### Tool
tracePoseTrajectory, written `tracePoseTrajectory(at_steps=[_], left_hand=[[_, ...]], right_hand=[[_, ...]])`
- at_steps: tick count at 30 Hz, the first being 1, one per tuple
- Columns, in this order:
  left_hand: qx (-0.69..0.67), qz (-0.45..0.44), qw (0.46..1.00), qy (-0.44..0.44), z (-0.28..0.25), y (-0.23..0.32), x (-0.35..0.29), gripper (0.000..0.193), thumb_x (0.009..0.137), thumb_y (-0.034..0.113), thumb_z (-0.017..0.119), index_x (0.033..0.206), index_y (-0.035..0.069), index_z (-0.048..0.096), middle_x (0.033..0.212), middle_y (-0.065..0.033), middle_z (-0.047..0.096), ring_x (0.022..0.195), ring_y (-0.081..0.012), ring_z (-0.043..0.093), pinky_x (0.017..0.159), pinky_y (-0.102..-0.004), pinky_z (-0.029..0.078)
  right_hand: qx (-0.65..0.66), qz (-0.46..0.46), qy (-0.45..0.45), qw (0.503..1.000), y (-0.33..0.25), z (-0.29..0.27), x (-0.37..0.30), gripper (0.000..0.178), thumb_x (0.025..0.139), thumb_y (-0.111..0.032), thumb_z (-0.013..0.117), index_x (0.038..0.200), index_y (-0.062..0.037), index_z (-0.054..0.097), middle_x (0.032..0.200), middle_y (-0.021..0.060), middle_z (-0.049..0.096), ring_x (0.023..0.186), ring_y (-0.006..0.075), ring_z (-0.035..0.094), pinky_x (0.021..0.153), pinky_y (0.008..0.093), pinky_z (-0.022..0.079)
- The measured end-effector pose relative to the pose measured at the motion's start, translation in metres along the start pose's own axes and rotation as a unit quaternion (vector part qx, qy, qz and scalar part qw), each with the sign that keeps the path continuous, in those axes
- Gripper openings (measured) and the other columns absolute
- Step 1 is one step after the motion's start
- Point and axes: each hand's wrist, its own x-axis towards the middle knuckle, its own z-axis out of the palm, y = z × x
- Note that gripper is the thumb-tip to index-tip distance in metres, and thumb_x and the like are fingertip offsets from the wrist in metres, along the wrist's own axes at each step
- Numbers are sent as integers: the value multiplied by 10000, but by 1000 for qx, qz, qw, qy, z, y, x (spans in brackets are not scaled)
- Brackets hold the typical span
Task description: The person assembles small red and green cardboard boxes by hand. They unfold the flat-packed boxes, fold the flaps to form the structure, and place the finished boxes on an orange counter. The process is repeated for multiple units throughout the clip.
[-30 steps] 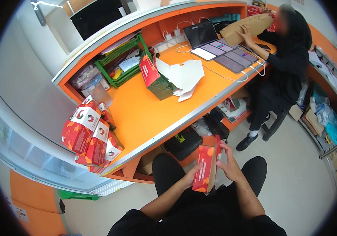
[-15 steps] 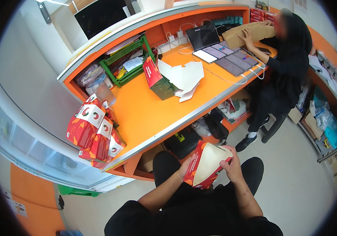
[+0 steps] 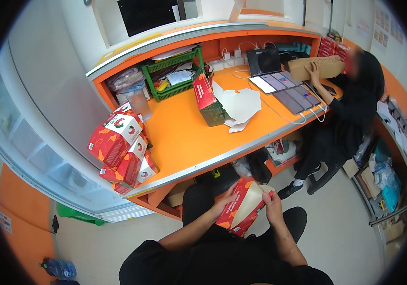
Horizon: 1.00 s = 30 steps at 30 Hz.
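Above my lap I hold a red printed carton (image 3: pixel 236 212) with orange shapes, its pale inner side showing at the open top. My left hand (image 3: pixel 222 203) grips the carton's left side. The fingers of my right hand (image 3: pixel 273 209) are closed on a flap at its upper right corner. At the left end of the orange desk (image 3: pixel 179 142) stands a pile of folded red-and-white cartons (image 3: pixel 123 142). Farther back on the desk, an unfolded red and green carton (image 3: pixel 210 107) lies with its white flaps spread.
Green tray racks (image 3: pixel 175 71) sit at the back of the desk, near a clear cup (image 3: pixel 139 105). Several phones (image 3: pixel 291 90) and a black laptop (image 3: pixel 262 61) lie to the right with cables. A seated person (image 3: pixel 355 104) in black handles a brown cardboard piece (image 3: pixel 317 67).
The whole view has shifted, so the desk appears farther right and lower. The carton in my hands has tilted and its opening looks narrower, a flap bent inward under my right hand.
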Motion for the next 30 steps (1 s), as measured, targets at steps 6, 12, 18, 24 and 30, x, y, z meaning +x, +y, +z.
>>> tracePoseTrajectory(at_steps=[6,12,18,24,30], left_hand=[[1,52,999,-3,-5,6,-9,801,1000,274,587,1621,155,96,1599,-121,319,1399,-242,455,1129,-382,416],[-60,106,992,-20,4,24,-11,937,909,282,680,1620,116,92,1589,-148,342,1419,-281,430,1170,-415,367],[-53,110,991,-56,31,50,-25,992,841,238,734,1604,126,111,1561,-190,352,1382,-331,468,1132,-467,419],[3,100,991,-86,32,51,-21,1016,828,217,743,1608,110,101,1650,-188,167,1469,-321,344,1185,-442,339],[83,81,988,-97,48,51,-10,997,837,186,738,1616,81,124,1652,-160,188,1472,-276,339,1186,-405,318]], right_hand=[[30,-56,3,998,12,13,1,454,966,-300,667,1296,-13,544,1180,71,618,1122,165,575,1002,316,435],[115,-134,-8,984,-15,19,2,844,777,-232,816,1469,-22,380,1352,88,537,1267,198,506,1110,353,370],[73,-201,-64,975,-43,13,-10,909,647,-360,932,1383,-45,502,1319,96,497,1286,231,469,1099,379,363],[-3,-247,-76,966,-44,0,-13,919,592,-423,950,1340,-68,552,1323,115,504,1280,278,477,1094,405,364],[-129,-209,-50,968,-48,-2,-10,831,709,-423,884,1352,-28,536,1473,202,457,1358,337,461,1113,419,372]])
